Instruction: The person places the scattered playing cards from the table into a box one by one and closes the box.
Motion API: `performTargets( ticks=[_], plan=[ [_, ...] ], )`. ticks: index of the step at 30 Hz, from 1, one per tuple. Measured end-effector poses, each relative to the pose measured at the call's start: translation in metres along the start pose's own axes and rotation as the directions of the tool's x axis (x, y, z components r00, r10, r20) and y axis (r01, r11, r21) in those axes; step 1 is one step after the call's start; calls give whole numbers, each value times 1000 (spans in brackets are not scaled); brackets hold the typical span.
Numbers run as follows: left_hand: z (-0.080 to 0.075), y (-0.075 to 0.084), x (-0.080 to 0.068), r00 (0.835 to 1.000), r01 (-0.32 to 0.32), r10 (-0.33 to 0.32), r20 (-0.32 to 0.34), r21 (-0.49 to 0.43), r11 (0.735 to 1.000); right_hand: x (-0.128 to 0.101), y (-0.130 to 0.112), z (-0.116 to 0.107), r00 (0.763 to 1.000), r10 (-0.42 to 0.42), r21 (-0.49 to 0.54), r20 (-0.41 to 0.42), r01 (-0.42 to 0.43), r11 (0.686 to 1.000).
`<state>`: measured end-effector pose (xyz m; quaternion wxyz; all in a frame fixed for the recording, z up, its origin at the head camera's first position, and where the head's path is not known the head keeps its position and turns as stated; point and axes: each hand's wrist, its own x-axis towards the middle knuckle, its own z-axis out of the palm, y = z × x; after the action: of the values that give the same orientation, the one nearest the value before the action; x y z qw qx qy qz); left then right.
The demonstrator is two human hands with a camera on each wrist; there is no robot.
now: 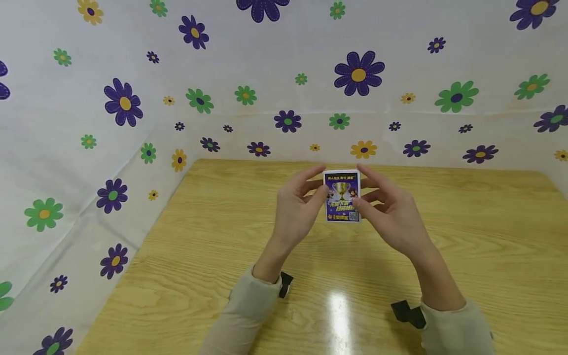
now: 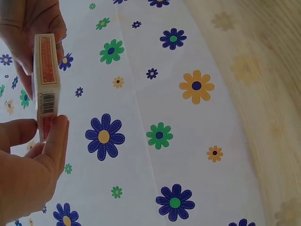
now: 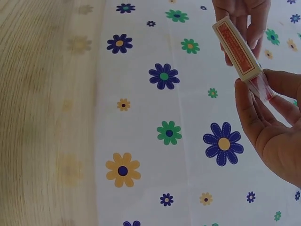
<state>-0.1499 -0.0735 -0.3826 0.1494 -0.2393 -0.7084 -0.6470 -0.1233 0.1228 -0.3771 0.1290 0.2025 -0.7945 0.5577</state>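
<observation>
Above the wooden table [image 1: 222, 256], mid-air, my left hand [image 1: 295, 212] and right hand [image 1: 392, 217] pinch a small card box [image 1: 342, 196] by its side edges. Head view: gold trophy, QR code, Chinese text unreadable. Wrist views only: red side panel, barcode. Flowered cloth [image 1: 133, 74] walls behind.

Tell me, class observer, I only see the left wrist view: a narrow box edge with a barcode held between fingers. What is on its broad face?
Observer: In the head view the card box shows a purple face with a gold trophy.
Operator: Is it resting on anything?
Observer: No, both hands hold it up above the wooden table.
Operator: Which hand is on which side?
Observer: The left hand pinches its left edge, the right hand its right edge.
</observation>
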Motion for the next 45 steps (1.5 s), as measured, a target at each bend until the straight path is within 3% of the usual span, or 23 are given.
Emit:
performTargets(
  ticks=[5,10,16,20,23,28,34,40,45],
  plan=[
    [3,-15,3,991,117,-123,56,98,988,5,17,0,999,40,7,-30,-40,999],
    [12,-37,18,975,164,-192,109,226,960,18,43,-1,990,131,20,-60,-130,991],
    [17,-69,42,943,276,-317,98,300,913,42,71,5,956,294,79,-15,-292,953],
    [18,-93,55,922,331,-376,89,318,888,59,89,11,925,376,66,45,-379,923],
    [19,-110,60,915,345,-394,83,340,875,70,105,18,898,433,46,84,-437,898],
    [25,-130,64,906,334,-414,90,450,828,76,125,24,869,481,40,117,-488,872],
    [37,-138,66,890,325,-447,93,558,763,76,134,28,843,531,-4,89,-532,846],
    [42,-142,66,868,339,-486,101,595,728,73,137,29,834,544,-30,87,-544,839],
    [42,-149,66,867,322,-489,98,638,700,71,138,30,815,569,-7,104,-572,820]
  ],
)
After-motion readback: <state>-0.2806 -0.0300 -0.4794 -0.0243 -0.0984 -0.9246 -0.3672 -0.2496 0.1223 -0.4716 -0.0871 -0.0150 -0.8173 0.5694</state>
